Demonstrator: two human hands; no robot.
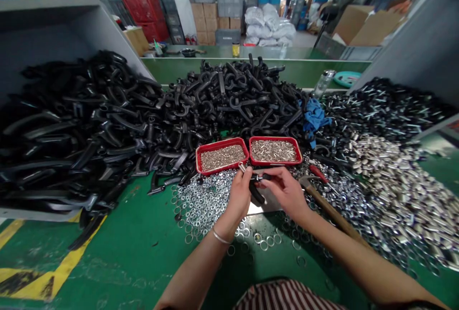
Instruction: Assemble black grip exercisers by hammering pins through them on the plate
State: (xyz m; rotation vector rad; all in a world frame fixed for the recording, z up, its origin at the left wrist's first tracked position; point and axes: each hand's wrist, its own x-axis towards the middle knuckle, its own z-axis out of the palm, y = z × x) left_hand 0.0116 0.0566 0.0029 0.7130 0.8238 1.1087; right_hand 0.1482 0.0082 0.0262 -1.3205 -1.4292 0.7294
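Observation:
Between my two hands, over a pale metal plate (267,204), is a black curved handle part (256,196). My left hand (238,194) is closed around its upper end, where a ridged silver piece (243,168) sticks out beyond the fingers. My right hand (287,191) pinches at a small dark end piece (266,176) of the same assembly; whether it is joined to the handle I cannot tell. Just beyond the hands sit a left red tray (223,171) of tiny metal parts and a right red tray (276,162) of small pins.
Black handle parts (229,94) are heaped behind the trays and at left. Silver rings (201,204) lie around the plate. At right are a wooden-handled hammer (337,214), a red-handled screwdriver (317,173), metal cylinders (390,181) and a blue cloth (312,115).

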